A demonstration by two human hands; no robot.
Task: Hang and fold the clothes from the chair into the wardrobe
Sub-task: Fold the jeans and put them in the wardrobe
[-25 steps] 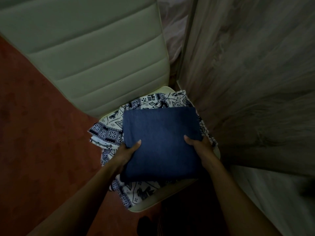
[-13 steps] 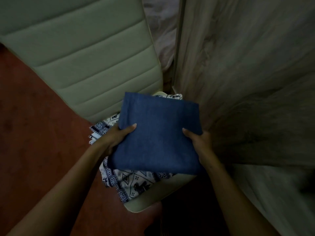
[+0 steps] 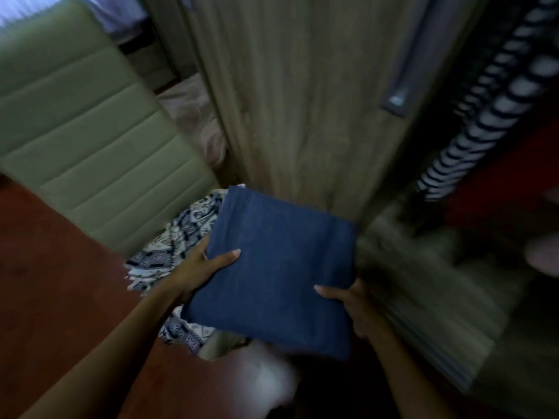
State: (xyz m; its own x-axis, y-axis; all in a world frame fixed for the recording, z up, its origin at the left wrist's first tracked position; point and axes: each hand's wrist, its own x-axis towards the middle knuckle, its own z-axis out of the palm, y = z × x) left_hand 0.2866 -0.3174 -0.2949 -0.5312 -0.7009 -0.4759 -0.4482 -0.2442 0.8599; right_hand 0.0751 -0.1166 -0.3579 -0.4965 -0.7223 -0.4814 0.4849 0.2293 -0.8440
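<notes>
A folded blue denim garment (image 3: 281, 267) hangs in the air between both hands, lifted off the chair. My left hand (image 3: 202, 267) grips its left edge, thumb on top. My right hand (image 3: 354, 306) grips its lower right corner, thumb on top and fingers underneath. Below it, a white garment with a dark blue pattern (image 3: 178, 246) lies crumpled on the seat of the pale green padded chair (image 3: 81, 140). The wooden wardrobe door (image 3: 302, 101) stands just behind the blue garment.
To the right, the wardrobe interior shows a hanging black-and-white striped garment (image 3: 484, 101) and blurred shelves (image 3: 438, 313) with folded items. A handle (image 3: 396, 101) is on the door. Reddish-brown floor (image 3: 54, 282) lies to the left.
Both hands have lifted the blue garment off the chair and carried it right toward the wardrobe. The view has swung right, bringing the wardrobe interior into sight.
</notes>
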